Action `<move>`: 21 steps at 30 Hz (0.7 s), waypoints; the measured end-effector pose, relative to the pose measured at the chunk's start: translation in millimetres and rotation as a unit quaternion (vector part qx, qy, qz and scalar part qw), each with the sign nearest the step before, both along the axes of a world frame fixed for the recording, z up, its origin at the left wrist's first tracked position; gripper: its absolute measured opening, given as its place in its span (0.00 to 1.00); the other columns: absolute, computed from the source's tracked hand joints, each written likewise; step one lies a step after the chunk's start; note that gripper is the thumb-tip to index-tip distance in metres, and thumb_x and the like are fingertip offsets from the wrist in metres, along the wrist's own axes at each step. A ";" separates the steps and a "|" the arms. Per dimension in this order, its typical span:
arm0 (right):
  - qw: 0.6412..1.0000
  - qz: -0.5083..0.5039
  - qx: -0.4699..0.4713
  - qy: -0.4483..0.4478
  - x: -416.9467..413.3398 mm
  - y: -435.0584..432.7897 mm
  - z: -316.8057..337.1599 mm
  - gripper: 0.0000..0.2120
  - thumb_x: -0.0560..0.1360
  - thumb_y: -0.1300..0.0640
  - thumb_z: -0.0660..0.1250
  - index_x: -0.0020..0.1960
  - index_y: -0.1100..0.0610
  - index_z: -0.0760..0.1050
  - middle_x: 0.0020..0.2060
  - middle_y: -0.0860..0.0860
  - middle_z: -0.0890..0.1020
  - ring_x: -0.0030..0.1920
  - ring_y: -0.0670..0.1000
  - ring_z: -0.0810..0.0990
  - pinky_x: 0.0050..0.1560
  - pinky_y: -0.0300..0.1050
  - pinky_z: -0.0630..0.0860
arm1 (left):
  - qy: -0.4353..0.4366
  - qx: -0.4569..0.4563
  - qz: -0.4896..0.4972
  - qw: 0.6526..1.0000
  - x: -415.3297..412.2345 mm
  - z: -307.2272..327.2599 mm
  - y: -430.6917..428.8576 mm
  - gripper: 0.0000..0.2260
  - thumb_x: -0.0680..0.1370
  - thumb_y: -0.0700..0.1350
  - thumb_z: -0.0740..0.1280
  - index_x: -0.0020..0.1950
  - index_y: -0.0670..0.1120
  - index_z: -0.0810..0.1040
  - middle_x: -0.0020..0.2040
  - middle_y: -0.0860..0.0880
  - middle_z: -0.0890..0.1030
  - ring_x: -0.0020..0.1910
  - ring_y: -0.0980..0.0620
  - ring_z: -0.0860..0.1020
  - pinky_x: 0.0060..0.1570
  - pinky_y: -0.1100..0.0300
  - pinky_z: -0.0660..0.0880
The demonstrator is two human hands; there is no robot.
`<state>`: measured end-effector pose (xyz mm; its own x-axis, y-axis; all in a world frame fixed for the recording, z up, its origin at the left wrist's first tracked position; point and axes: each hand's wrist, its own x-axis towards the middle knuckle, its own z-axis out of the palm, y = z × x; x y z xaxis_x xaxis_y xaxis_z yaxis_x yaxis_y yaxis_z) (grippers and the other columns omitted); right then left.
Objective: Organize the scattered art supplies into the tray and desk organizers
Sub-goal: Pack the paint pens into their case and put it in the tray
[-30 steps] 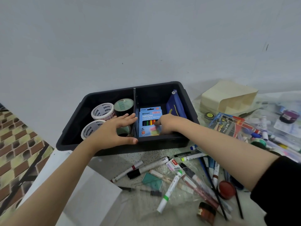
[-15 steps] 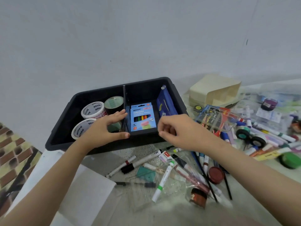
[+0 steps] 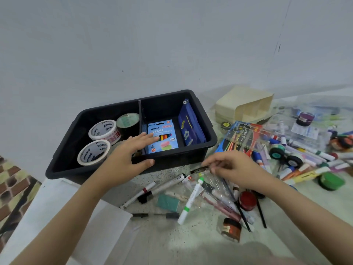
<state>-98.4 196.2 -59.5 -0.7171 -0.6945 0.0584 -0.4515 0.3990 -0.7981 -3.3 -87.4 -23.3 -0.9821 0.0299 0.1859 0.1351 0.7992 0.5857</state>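
surface: speckled table (image 3: 191,245), pale wall behind
tray: black tray (image 3: 210,148) near table's back-left corner; tape rolls (image 3: 102,130) in left bay, pencil box (image 3: 162,136) in right
left hand (image 3: 124,163): fingers straight, on tray's near rim, likely steadying it
right hand (image 3: 235,169): curled over loose markers (image 3: 191,197) mid-table; whether it grips anything, cannot tell

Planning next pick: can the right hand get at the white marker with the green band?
Likely yes: the marker appears to lie uncovered, close by the right hand, nothing between them. Whether that hand already holds something is unclear.
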 end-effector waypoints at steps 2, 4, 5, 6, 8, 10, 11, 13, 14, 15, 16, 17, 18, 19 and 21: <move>0.998 -0.011 -0.055 -0.026 -1.0 3.7 6.3 0.15 0.73 0.66 0.68 0.48 0.47 0.82 0.40 0.47 0.84 0.42 0.46 0.81 0.47 0.38 0.78 | 0.016 0.004 -0.009 1.000 0.8 -1.4 6.6 0.27 0.73 0.41 0.72 0.65 0.64 0.68 0.70 0.58 0.69 0.72 0.62 0.60 0.74 0.52 0.55; 0.993 -0.007 -0.105 -0.055 -2.7 6.5 14.1 0.13 0.73 0.68 0.69 0.46 0.50 0.83 0.40 0.47 0.84 0.40 0.44 0.80 0.44 0.35 0.76 | 0.035 0.016 -0.014 0.999 0.6 -2.7 12.9 0.26 0.73 0.40 0.72 0.62 0.65 0.71 0.68 0.59 0.71 0.71 0.64 0.62 0.72 0.55 0.58; 0.989 -0.003 -0.126 -0.072 -3.9 8.3 18.1 0.13 0.72 0.68 0.69 0.45 0.51 0.83 0.40 0.49 0.84 0.39 0.44 0.80 0.44 0.34 0.75 | 0.044 0.022 -0.017 0.999 -0.3 -3.5 15.5 0.25 0.73 0.39 0.72 0.60 0.64 0.73 0.66 0.59 0.72 0.70 0.64 0.64 0.71 0.56 0.60; 0.986 -0.003 -0.144 -0.088 -5.2 10.8 21.6 0.13 0.72 0.68 0.69 0.44 0.51 0.83 0.40 0.51 0.84 0.39 0.46 0.80 0.44 0.35 0.75 | 0.050 0.026 -0.023 0.998 -1.1 -4.5 17.7 0.23 0.72 0.38 0.73 0.59 0.63 0.75 0.65 0.59 0.73 0.69 0.64 0.65 0.70 0.57 0.62; 0.977 -0.011 -0.181 -0.116 -8.5 17.1 27.1 0.15 0.71 0.69 0.69 0.42 0.50 0.84 0.40 0.52 0.84 0.40 0.48 0.80 0.47 0.38 0.77 | 0.052 0.035 -0.044 0.997 -2.0 -6.4 23.2 0.20 0.72 0.39 0.73 0.59 0.59 0.77 0.64 0.59 0.75 0.68 0.64 0.67 0.67 0.59 0.63; 0.967 -0.017 -0.217 -0.133 -11.9 23.1 30.8 0.14 0.68 0.68 0.70 0.40 0.48 0.84 0.39 0.49 0.84 0.42 0.46 0.81 0.47 0.37 0.77 | 0.044 0.047 -0.066 0.996 -3.8 -6.4 28.8 0.16 0.73 0.45 0.71 0.60 0.56 0.78 0.62 0.59 0.77 0.68 0.63 0.68 0.66 0.60 0.64; 0.963 -0.017 -0.233 -0.137 -13.1 25.5 32.2 0.12 0.66 0.66 0.71 0.39 0.49 0.84 0.38 0.49 0.84 0.41 0.47 0.81 0.47 0.37 0.78 | 0.035 0.059 -0.067 0.995 -5.2 -5.1 31.7 0.15 0.74 0.49 0.69 0.60 0.57 0.78 0.61 0.60 0.78 0.68 0.63 0.68 0.66 0.60 0.65; 0.955 -0.019 -0.267 -0.129 -15.4 30.9 34.4 0.09 0.63 0.63 0.71 0.37 0.50 0.84 0.38 0.50 0.83 0.41 0.48 0.81 0.46 0.38 0.78 | 0.013 0.088 -0.058 0.994 -5.9 -1.8 38.6 0.14 0.74 0.55 0.65 0.59 0.61 0.77 0.59 0.63 0.78 0.66 0.65 0.69 0.65 0.59 0.68; 0.951 -0.023 -0.285 -0.120 -16.6 34.0 35.2 0.08 0.63 0.64 0.71 0.36 0.51 0.83 0.38 0.51 0.83 0.41 0.49 0.80 0.45 0.39 0.78 | 0.008 0.099 -0.054 0.994 -6.2 0.1 41.9 0.12 0.75 0.56 0.64 0.59 0.62 0.76 0.59 0.65 0.78 0.64 0.66 0.70 0.65 0.57 0.69; 0.946 -0.031 -0.304 -0.110 -17.4 37.2 36.1 0.08 0.62 0.64 0.71 0.36 0.52 0.83 0.38 0.51 0.82 0.42 0.49 0.80 0.45 0.39 0.78 | 0.007 0.109 -0.052 0.993 -4.8 2.3 45.0 0.11 0.77 0.57 0.64 0.59 0.63 0.76 0.59 0.66 0.77 0.63 0.66 0.71 0.65 0.56 0.70; 0.940 -0.041 -0.322 -0.102 -18.0 40.6 37.1 0.07 0.62 0.64 0.71 0.35 0.52 0.83 0.38 0.50 0.82 0.42 0.48 0.80 0.45 0.39 0.78 | 0.007 0.122 -0.052 0.991 -5.8 4.6 48.1 0.12 0.77 0.60 0.63 0.59 0.63 0.75 0.59 0.66 0.77 0.63 0.65 0.72 0.64 0.55 0.70; 0.935 -0.051 -0.340 -0.094 -18.4 44.1 38.4 0.07 0.62 0.64 0.70 0.34 0.53 0.83 0.38 0.49 0.82 0.42 0.47 0.80 0.44 0.38 0.77 | 0.001 0.139 -0.056 0.989 -8.1 7.2 51.1 0.15 0.75 0.64 0.61 0.60 0.63 0.75 0.59 0.65 0.77 0.63 0.64 0.73 0.63 0.55 0.70; 0.929 -0.061 -0.354 -0.085 -18.4 47.8 39.8 0.07 0.62 0.64 0.70 0.33 0.53 0.83 0.38 0.49 0.82 0.43 0.47 0.80 0.44 0.38 0.77 | -0.016 0.164 -0.062 0.984 -11.2 11.2 54.1 0.22 0.71 0.69 0.60 0.61 0.62 0.74 0.60 0.63 0.77 0.63 0.61 0.73 0.63 0.54 0.70; 0.926 -0.071 -0.363 -0.073 -18.1 51.3 41.0 0.08 0.62 0.65 0.70 0.33 0.54 0.83 0.38 0.48 0.82 0.43 0.47 0.80 0.44 0.38 0.78 | -0.043 0.194 -0.064 0.978 -17.2 14.8 56.1 0.30 0.65 0.75 0.62 0.61 0.60 0.73 0.61 0.60 0.77 0.64 0.56 0.73 0.63 0.52 0.70; 0.927 -0.089 -0.363 -0.043 -17.3 57.5 43.2 0.08 0.63 0.66 0.69 0.33 0.54 0.82 0.38 0.48 0.82 0.44 0.47 0.80 0.44 0.39 0.78 | -0.111 0.256 -0.052 0.959 -29.3 18.3 56.2 0.43 0.50 0.79 0.65 0.58 0.57 0.73 0.58 0.56 0.77 0.64 0.50 0.74 0.64 0.49 0.69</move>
